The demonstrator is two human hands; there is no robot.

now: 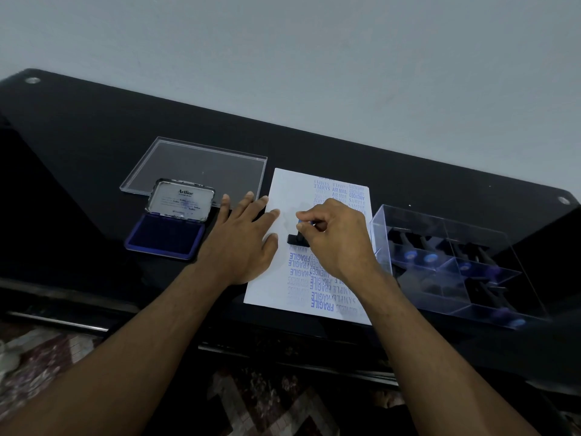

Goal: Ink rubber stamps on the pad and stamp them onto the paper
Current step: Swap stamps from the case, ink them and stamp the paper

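Black table [94,146] carries the paper [283,278] mid-surface, long axis running from near edge to far edge; open ink pad [166,236] sits well left of the sheet. Left hand [242,240] lies flat, fingers straight, pinning paper's left edge. Right hand [333,237] pinches the stamp [297,239] by its handle, base down on the paper's middle, long axis across the sheet; pad lies left, past the left hand

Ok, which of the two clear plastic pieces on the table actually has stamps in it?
The clear box right of the paper, with dividers holding dark stamps. The flat clear lid behind the ink pad holds nothing.
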